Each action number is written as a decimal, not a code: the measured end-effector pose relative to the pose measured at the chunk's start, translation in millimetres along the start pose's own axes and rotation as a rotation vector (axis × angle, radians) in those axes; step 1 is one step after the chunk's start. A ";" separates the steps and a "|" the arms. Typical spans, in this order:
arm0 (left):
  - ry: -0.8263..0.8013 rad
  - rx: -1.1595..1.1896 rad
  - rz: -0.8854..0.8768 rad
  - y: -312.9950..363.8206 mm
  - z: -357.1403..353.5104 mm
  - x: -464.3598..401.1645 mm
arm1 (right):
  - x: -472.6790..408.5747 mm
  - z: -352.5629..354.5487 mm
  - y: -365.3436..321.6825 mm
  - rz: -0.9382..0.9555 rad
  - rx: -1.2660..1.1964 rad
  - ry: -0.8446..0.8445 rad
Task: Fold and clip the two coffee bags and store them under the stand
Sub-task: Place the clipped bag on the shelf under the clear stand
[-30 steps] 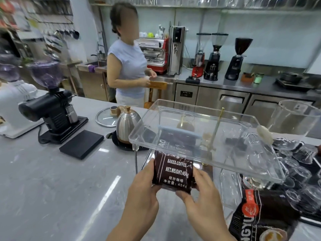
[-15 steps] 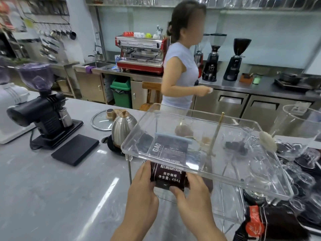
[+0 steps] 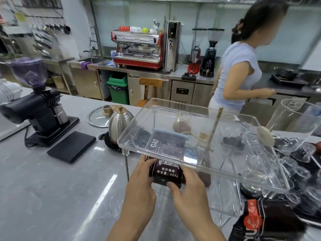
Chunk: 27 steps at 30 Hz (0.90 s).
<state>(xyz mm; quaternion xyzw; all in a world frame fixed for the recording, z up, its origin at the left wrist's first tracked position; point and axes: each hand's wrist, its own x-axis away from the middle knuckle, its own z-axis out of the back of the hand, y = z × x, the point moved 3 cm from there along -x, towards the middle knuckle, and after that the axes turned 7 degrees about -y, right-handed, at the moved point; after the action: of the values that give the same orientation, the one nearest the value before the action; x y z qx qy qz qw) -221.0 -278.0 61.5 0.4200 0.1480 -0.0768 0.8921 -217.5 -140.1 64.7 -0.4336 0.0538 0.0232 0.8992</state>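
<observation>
Clipped coffee bag (image 3: 165,172) now deeper under stand (image 3: 196,173), mid-frame; left hand (image 3: 140,186) and right hand (image 3: 188,190) grip closed on it; second bag (image 3: 265,221) lower right, unstored

Second coffee bag (image 3: 265,221) cut off at bottom edge

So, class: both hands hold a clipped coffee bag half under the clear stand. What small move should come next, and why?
Probably slide the coffee bag a little further under the stand, then let go. Its clip end is already beneath the tray, but the bottom end still sticks out between the left hand and right hand.
</observation>
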 end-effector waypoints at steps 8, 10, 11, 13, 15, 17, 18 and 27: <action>0.053 -0.190 -0.055 -2.6 -2.0 -3.3 | 4.6 3.3 -8.3 0.127 0.191 0.097; 0.060 -0.232 -0.063 -2.0 -2.7 -2.8 | 4.6 2.6 -9.5 0.151 0.252 0.122; 0.063 -0.250 -0.066 -1.2 -3.2 -1.4 | 4.9 1.9 -9.1 0.163 0.273 0.131; 0.073 -0.272 -0.072 -0.9 -3.5 1.0 | 5.8 0.6 -8.7 0.185 0.288 0.142; 0.081 -0.290 -0.082 -0.9 -2.9 3.4 | 7.3 0.3 -9.4 0.209 0.294 0.150; 0.079 -0.309 -0.098 0.9 -1.7 7.3 | 10.3 0.5 -9.9 0.229 0.306 0.151; 0.080 -0.309 -0.105 1.8 -1.5 9.0 | 11.1 0.4 -9.3 0.233 0.316 0.150; 0.129 -0.256 -0.114 18.2 4.0 45.4 | 44.3 8.5 -8.0 0.250 0.320 0.161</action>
<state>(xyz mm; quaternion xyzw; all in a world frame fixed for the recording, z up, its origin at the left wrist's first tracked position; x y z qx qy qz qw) -172.6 -270.1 62.3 0.2977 0.2372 -0.0805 0.9212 -172.1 -138.6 71.0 -0.2757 0.1821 0.0911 0.9394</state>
